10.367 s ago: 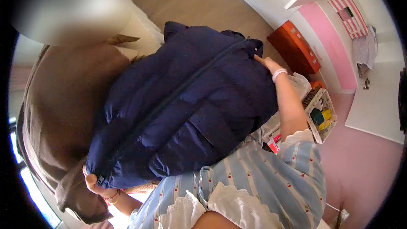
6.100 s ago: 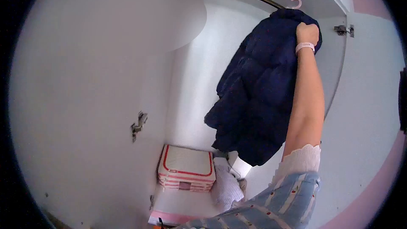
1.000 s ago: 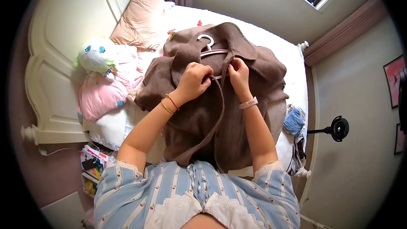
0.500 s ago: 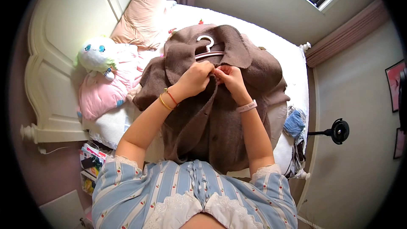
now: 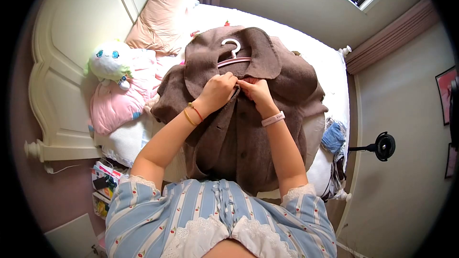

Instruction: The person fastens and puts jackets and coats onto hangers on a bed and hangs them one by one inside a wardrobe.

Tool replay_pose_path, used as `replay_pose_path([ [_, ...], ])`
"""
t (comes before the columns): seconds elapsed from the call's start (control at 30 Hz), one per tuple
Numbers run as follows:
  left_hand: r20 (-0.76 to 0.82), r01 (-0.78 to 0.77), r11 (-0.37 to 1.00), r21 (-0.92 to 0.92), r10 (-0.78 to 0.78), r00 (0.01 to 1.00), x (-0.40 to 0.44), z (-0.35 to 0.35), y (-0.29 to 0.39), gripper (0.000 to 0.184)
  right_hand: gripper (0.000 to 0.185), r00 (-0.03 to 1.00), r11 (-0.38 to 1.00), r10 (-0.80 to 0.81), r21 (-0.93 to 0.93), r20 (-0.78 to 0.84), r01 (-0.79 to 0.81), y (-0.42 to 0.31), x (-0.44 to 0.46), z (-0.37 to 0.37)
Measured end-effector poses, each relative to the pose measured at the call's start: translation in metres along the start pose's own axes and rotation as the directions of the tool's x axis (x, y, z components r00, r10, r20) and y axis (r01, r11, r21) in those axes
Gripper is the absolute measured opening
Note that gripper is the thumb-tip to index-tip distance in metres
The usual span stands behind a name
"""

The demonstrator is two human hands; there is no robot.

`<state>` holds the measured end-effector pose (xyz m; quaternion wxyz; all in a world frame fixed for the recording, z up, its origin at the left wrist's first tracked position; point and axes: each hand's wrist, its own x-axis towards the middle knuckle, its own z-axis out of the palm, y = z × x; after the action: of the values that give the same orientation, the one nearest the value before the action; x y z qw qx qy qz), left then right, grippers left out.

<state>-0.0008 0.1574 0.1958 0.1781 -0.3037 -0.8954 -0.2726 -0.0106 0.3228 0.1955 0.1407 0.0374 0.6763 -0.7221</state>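
Observation:
A brown coat (image 5: 295,79) lies front up on the bed, its wide collar spread around a pale pink hanger (image 5: 234,60) with a white hook. My left hand (image 5: 217,91) is closed on the coat's front edge just below the collar. Close against it, my right hand (image 5: 258,94) pinches the coat's other front edge, its fingertips meeting those of the left. Whatever lies between the fingertips is hidden. Lower on the right front panel a dark button (image 5: 243,155) shows. The left panel's edge folds over toward the middle.
The bed (image 5: 330,67) has a white cover and a cream headboard (image 5: 67,43). A plush doll (image 5: 106,62) rests on a pink cushion (image 5: 114,110), near a beige pillow (image 5: 158,24). Blue cloth (image 5: 333,137) lies at the right edge, beside a black fan (image 5: 384,146).
Both hands stay at the coat's front. The left front edge now lies flatter toward the middle, and my right hand has turned, with its fingers tucked further under the cloth.

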Motion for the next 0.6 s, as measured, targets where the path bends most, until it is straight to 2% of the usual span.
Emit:
replay_pose_path([
  [0.17, 0.091, 0.002, 1.000, -0.017, 0.000, 0.996, 0.003, 0.001, -0.004, 0.020, 0.018, 0.998, 0.998, -0.061, 0.015, 0.003, 0.061, 0.003, -0.005, 0.004],
  [0.23, 0.099, 0.008, 1.000, -0.027, -0.006, 0.995, 0.005, -0.001, -0.008, 0.020, 0.018, 1.000, 0.985, 0.018, -0.174, 0.024, -0.014, -0.005, -0.015, 0.005],
  [0.27, 0.107, 0.017, 0.999, -0.038, -0.012, 0.994, 0.006, -0.003, -0.010, 0.019, 0.022, 0.978, 0.935, -0.161, -0.298, 0.130, 0.193, 0.012, -0.010, 0.002],
  [0.33, 0.115, -0.019, 0.998, -0.059, 0.026, 0.993, 0.010, -0.007, -0.011, 0.018, 0.032, 0.944, 0.889, -0.301, -0.319, 0.136, 0.329, 0.025, -0.012, 0.002],
  [0.43, 0.117, -0.060, 0.994, -0.094, 0.070, 0.991, 0.014, -0.007, -0.010, 0.016, 0.032, 0.923, 0.847, -0.375, -0.375, 0.080, 0.377, 0.028, -0.011, -0.004],
  [0.47, 0.109, -0.062, 0.992, -0.109, 0.074, 0.991, 0.015, -0.007, -0.009, 0.016, 0.032, 0.924, 0.848, -0.374, -0.374, 0.079, 0.376, 0.025, -0.014, -0.005],
  [0.53, 0.088, -0.052, 0.993, -0.105, 0.061, 0.994, 0.015, -0.005, -0.007, 0.016, 0.033, 0.990, 0.966, -0.141, -0.220, -0.009, 0.136, 0.014, -0.018, -0.009],
  [0.57, 0.065, -0.042, 0.994, -0.102, 0.048, 0.997, 0.016, -0.005, -0.007, 0.015, 0.033, 0.988, 0.985, -0.129, -0.124, -0.079, 0.119, 0.012, -0.019, -0.011],
  [0.6, 0.065, -0.043, 0.994, -0.102, 0.050, 0.997, 0.016, -0.005, -0.006, 0.015, 0.031, 0.979, 0.984, -0.145, -0.126, -0.146, 0.127, 0.008, -0.020, -0.011],
])
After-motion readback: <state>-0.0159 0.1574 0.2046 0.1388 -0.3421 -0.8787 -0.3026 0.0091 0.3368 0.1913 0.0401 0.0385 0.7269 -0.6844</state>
